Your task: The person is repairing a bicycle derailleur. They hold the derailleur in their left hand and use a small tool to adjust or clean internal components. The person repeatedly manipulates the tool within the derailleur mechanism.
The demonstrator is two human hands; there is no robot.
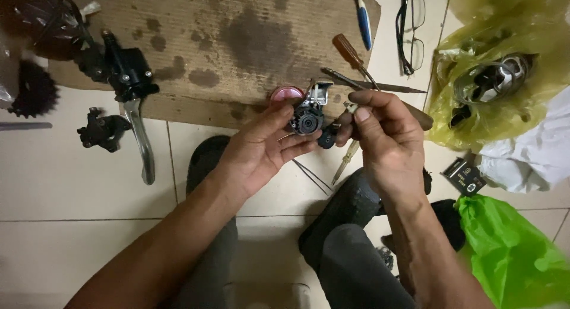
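The left hand [261, 149] cradles a small black-and-silver metal mechanism [309, 112] in curled fingers, above the stained brown cardboard sheet [225, 42]. At its three o'clock, the right hand [386, 140] pinches a tiny pale part [351, 107] between thumb and forefinger, just beside the mechanism.

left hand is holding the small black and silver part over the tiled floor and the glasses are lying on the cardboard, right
Not quite. In the head view the glasses lie on the tiled floor beside the cardboard, not on it. The left hand does hold the small black and silver part.
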